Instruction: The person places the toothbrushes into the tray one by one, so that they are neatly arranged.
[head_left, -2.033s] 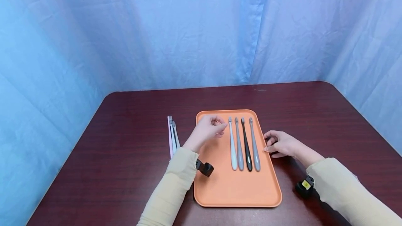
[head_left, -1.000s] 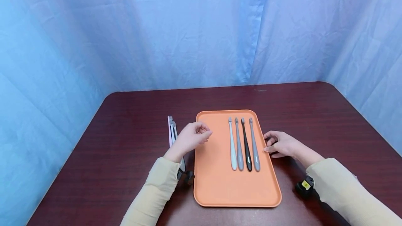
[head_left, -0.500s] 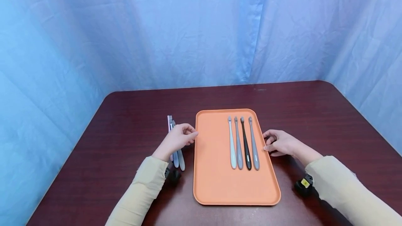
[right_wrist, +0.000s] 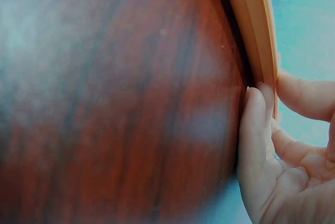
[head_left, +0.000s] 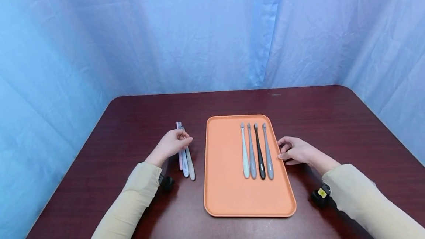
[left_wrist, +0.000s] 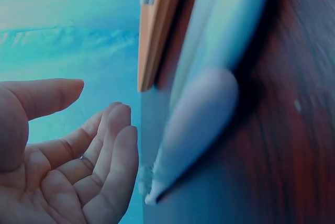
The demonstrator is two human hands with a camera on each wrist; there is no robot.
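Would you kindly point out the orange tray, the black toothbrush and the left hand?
orange tray (head_left: pixel 225 180): head view, bare floor.
black toothbrush (head_left: pixel 259 154): head view, mid-handle.
left hand (head_left: pixel 170 145): head view, back of hand.

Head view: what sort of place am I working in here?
Probably a staged recording booth, not a home: a bare dark wooden table closed in by blue curtains, with an orange tray holding four toothbrushes in a neat row.

The tray (head_left: pixel 225 194) is orange, on a dark red-brown wood-grain table (head_left: pixel 332 121). The tray's brushes (head_left: pixel 255 152) are pale, grey, black, grey. The curtain (head_left: pixel 166 28) is light blue, the sleeves (head_left: pixel 132 202) cream.
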